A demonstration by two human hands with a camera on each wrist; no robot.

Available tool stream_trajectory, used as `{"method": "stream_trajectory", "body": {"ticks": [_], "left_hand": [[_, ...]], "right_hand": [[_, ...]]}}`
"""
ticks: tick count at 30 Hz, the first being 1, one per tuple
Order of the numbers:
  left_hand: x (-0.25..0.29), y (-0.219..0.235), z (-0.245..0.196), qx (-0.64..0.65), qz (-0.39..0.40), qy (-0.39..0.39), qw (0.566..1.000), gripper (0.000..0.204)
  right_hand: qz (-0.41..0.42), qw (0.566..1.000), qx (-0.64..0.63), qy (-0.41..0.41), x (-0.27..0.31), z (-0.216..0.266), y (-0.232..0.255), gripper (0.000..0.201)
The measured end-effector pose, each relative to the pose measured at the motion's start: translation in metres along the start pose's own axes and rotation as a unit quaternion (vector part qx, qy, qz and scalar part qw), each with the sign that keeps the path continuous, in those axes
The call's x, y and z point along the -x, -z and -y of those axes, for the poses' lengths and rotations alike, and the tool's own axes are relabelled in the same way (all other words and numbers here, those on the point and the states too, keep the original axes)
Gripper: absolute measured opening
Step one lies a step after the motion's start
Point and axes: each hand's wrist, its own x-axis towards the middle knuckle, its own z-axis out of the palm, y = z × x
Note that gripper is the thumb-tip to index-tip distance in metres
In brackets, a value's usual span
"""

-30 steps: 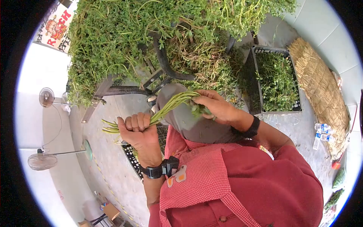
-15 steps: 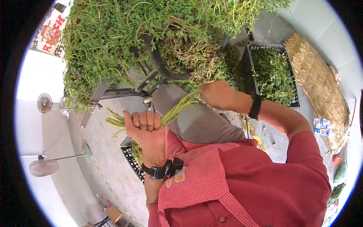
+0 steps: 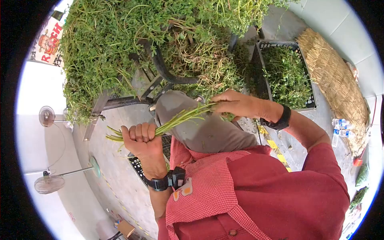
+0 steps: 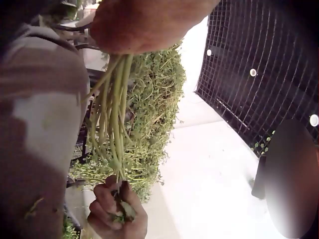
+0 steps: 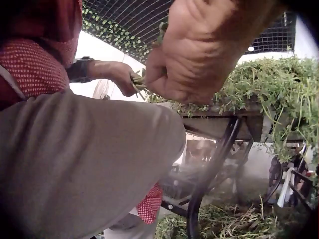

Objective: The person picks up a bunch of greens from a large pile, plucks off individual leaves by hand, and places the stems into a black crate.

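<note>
My left hand (image 3: 141, 142) grips a bundle of long green stems (image 3: 180, 120), its fingers curled round them near one end. The stems slant across above the knee toward my right hand (image 3: 240, 105), which pinches their far end. In the left wrist view, the right hand's curled fingers (image 4: 105, 200) hold the stem tips, with a few green leaves (image 4: 128, 211) showing in the palm. The right wrist view has the back of the right hand (image 5: 194, 57) close up, the left hand (image 5: 119, 77) just beyond the stem ends.
A large heap of leafy greens (image 3: 108, 48) covers the table ahead, with its black curved leg (image 3: 160, 66) below. More cut stems (image 3: 208, 64) lie under it. At right stand a black crate (image 3: 312, 109) of greens, a rolled straw mat (image 3: 332, 88) and water bottles (image 3: 340, 130).
The left hand keeps its grip on the stems throughout. My right hand turned over and drew off at the leafy end, then came back to pinch the stem tips, with fewer leaves showing there.
</note>
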Motion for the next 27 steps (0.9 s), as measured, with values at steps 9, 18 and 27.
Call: {"method": "stream_trajectory", "body": {"ticks": [9, 18, 27], "left_hand": [[0.021, -0.020, 0.032, -0.110, 0.041, 0.019, 0.993, 0.049], [0.005, -0.006, 0.013, -0.072, 0.102, 0.052, 0.991, 0.050], [0.000, -0.004, -0.048, -0.091, 0.030, -0.075, 0.993, 0.050]], "right_hand": [[-0.037, 0.826, 0.520, 0.214, -0.039, -0.059, -0.008, 0.027], [0.021, 0.979, 0.117, 0.163, -0.011, -0.046, 0.009, 0.022], [-0.350, 0.822, 0.450, 0.005, -0.003, -0.236, 0.208, 0.018]]}}
